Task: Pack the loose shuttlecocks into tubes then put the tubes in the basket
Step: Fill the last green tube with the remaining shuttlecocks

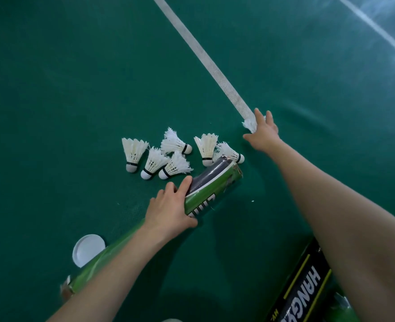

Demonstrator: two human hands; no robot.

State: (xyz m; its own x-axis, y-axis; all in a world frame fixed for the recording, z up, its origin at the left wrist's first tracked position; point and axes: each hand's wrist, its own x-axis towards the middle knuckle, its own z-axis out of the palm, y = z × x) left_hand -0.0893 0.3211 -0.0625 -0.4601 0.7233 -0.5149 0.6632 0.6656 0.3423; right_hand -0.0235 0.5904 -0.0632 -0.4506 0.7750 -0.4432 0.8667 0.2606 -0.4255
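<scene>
A long green shuttlecock tube lies slanted on the green court floor, its open end pointing up and right. My left hand grips it around the middle. Several loose white shuttlecocks lie scattered just beyond the tube's mouth, two of them right beside its open end. My right hand reaches out to the right of the pile, fingers around a shuttlecock whose feathers show at the end of the white line; most of it is hidden under the hand.
A white round tube cap lies on the floor at lower left, beside the tube. A black-and-yellow tube lies at lower right under my right forearm. A white court line runs diagonally up from my right hand.
</scene>
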